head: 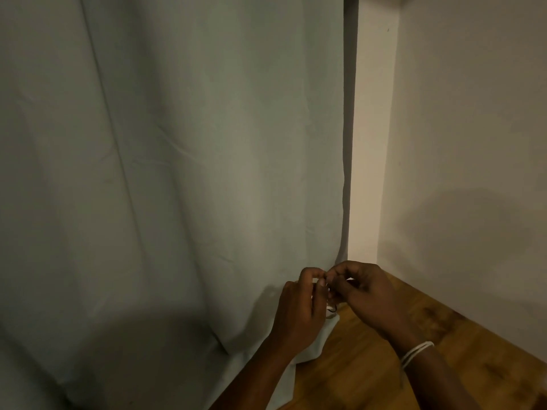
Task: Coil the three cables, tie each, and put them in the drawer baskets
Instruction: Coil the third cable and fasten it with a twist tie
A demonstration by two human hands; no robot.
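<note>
- The left hand (299, 309) and the right hand (359, 291) are raised close together, fingertips almost touching, in front of the lower edge of a pale curtain (177, 173).
- Both hands have their fingers curled and pinch something small and thin between them; it looks like a tie, but it is too small and too dark to tell for sure.
- A white cable (329, 306) shows a little just under the fingers, between the two hands, with a thin dark loop hanging beside it. Most of the cable is hidden by the left hand, so I cannot tell if it is coiled.
- Around the right wrist there are white bands (416, 352) in a few turns.
- Under the right hand and forearm lies a wooden surface (370, 365).
- Behind and to the right of the right hand stands a plain light wall (473, 143), meeting the wooden surface.
</note>
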